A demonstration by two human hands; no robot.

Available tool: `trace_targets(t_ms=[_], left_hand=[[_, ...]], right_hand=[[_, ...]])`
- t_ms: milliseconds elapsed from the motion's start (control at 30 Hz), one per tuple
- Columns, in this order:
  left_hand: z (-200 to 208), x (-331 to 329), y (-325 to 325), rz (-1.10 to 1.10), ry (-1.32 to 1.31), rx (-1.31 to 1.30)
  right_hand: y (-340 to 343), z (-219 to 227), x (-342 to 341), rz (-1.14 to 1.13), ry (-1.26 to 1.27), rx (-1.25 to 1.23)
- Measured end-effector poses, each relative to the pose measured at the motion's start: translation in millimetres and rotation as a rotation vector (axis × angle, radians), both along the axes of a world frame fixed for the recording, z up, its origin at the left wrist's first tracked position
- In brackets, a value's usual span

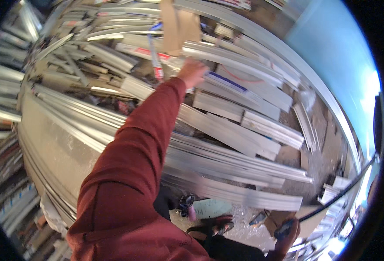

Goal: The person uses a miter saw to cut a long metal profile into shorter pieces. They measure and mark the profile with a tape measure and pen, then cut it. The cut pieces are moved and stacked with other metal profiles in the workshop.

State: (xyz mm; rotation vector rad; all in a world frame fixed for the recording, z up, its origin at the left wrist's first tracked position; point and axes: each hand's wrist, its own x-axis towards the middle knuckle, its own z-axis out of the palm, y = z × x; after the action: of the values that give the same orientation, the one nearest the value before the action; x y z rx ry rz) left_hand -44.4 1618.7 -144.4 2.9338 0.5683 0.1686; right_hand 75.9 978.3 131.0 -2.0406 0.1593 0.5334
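Observation:
My left arm, in a dark red sleeve (131, 152), stretches far across a pile of silver metal profiles. At its end my left hand (193, 71) looks closed, fingers curled down beside a long profile (235, 61); blur hides what is in them, if anything. Just right of it lies a profile with a blue strip (227, 81). Low on the right, my right hand (289, 232) is wrapped round a dark handheld thing (283, 230), its kind not clear. A black cable (337, 195) runs from near that hand up to the right.
Brown cardboard (181, 30) stands beyond my left hand. More profiles (5, 87) are stacked at the far left, by a pale flat panel (57, 124). Below are a sandalled foot (222, 226) and a pale green board (211, 208). A light blue wall (331, 48) rises at right.

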Motion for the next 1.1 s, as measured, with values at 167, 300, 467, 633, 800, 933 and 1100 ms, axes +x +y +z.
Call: trace_targets(t_ms=[167, 300, 467, 633, 800, 933, 1100], left_hand=[[19.0, 24.7, -29.2, -0.091, -0.121, -0.073], [31.6, 41.5, -52.2, -0.156, -0.156, -0.086], [21.0, 53.4, -66.3, -0.220, -0.136, -0.049], [23.1, 55.3, -78.6, -0.318, -0.192, -0.031], [77.8, 91.0, -92.5, -0.416, -0.588, -0.084], [118.5, 107.2, -139.7, -0.519, -0.624, -0.144], [165.5, 101.0, -194.1, -0.735, -0.631, -0.144]], right_hand=[[-8.5, -4.0, -6.9, 0.095, -0.019, -0.001], [-4.8, -5.4, -4.3, 0.213, -0.095, -0.015], [19.1, 8.6, -12.3, 0.042, -0.035, -0.026], [4.9, 10.4, -9.7, 0.017, 0.004, -0.060], [-4.1, 5.6, -6.1, 0.118, -0.068, -0.016], [-27.2, -4.2, -3.0, 0.193, -0.054, -0.117], [16.2, 16.2, -18.3, 0.143, -0.039, -0.075]])
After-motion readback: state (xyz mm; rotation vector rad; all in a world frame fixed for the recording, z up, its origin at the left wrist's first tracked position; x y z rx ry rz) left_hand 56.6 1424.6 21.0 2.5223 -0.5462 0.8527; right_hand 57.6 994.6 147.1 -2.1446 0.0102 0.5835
